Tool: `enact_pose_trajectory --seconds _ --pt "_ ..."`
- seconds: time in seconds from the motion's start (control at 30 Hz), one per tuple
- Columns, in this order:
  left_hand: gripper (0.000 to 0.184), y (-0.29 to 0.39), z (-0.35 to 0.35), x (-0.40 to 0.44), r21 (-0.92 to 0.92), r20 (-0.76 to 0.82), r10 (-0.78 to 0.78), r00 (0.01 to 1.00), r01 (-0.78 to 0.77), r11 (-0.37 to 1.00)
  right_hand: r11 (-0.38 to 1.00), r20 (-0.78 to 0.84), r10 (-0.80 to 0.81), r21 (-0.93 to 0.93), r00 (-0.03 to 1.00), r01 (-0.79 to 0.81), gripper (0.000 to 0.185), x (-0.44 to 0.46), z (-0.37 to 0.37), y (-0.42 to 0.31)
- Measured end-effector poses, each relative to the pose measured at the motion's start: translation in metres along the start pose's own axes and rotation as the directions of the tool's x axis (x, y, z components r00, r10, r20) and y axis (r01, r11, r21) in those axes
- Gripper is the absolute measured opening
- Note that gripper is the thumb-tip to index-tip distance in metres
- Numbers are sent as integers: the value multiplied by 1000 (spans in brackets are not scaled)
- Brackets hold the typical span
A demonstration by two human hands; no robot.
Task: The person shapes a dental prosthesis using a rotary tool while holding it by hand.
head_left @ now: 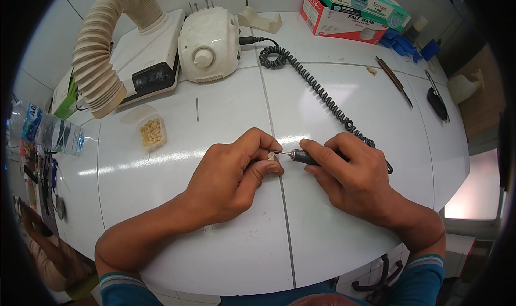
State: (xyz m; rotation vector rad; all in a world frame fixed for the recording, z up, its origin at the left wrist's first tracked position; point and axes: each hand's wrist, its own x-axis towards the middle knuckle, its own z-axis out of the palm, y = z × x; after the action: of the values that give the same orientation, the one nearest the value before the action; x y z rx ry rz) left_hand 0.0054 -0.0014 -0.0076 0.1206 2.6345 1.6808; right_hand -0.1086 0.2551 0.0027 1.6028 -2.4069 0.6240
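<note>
My left hand pinches a small whitish tooth-like piece between thumb and fingers, near the middle of the table. Most of that piece is hidden by the fingertips. In my right hand is a dark rotary handpiece, gripped like a pen. Its thin metal bur points left and meets the piece or stops very close; I cannot tell which. A black coiled cord runs from behind my right hand up to the cream control unit.
An open plastic box of yellowish pieces sits at left, near a loose bur. Behind are a ribbed suction hose and mask boxes. Slim tools lie far right, water bottles far left. Another person's arm shows lower left.
</note>
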Motion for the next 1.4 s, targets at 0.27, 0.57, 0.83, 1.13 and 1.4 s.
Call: enact_pose_trajectory --seconds 0.27,0.57,0.83,1.13,1.4 --pt "19 0 0 0 11 0 4 1000 -4 1000 1000 -2 -2 7 1000 2 40 0 1 1" --pt "19 0 0 0 12 -4 7 1000 -7 1000 1000 2 1 13 1000 -1 41 0 0 0" --pt "19 0 0 0 17 -2 8 1000 -8 1000 1000 12 6 13 1000 -6 41 0 0 1" --pt "18 1 -1 0 14 -4 4 1000 -4 1000 1000 8 1 14 1000 -1 41 1 -1 0" --pt "17 1 -1 0 27 -5 3 1000 -2 1000 1000 15 -5 22 1000 5 41 0 -1 1"
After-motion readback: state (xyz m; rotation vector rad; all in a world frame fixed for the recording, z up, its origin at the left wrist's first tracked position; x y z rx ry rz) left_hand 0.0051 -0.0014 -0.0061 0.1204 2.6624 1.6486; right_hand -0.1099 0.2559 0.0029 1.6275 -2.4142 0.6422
